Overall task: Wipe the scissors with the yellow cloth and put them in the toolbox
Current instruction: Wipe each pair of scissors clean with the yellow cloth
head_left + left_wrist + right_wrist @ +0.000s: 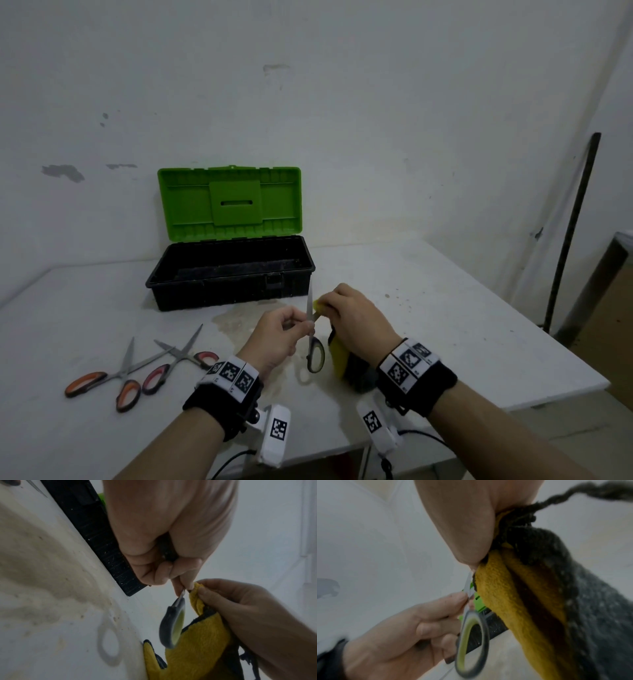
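My left hand (291, 325) pinches a pair of scissors (313, 342) near the pivot, blades pointing up and the grey-and-yellow-green handle loop (171, 626) hanging down. My right hand (346, 315) grips the yellow cloth (337, 356) and presses a fold of it against the blades just above my left fingers. The cloth (513, 596) has a dark grey back and hangs down from the hand toward the table. The toolbox (229, 274) stands open behind the hands, black base, green lid raised.
Two more pairs of scissors lie on the white table (445, 325) at the left: an orange-handled pair (113, 377) and a red-handled pair (178, 359), blades crossing. A stain (236, 318) marks the table before the toolbox. The table's right edge drops off near a dark pole (572, 233).
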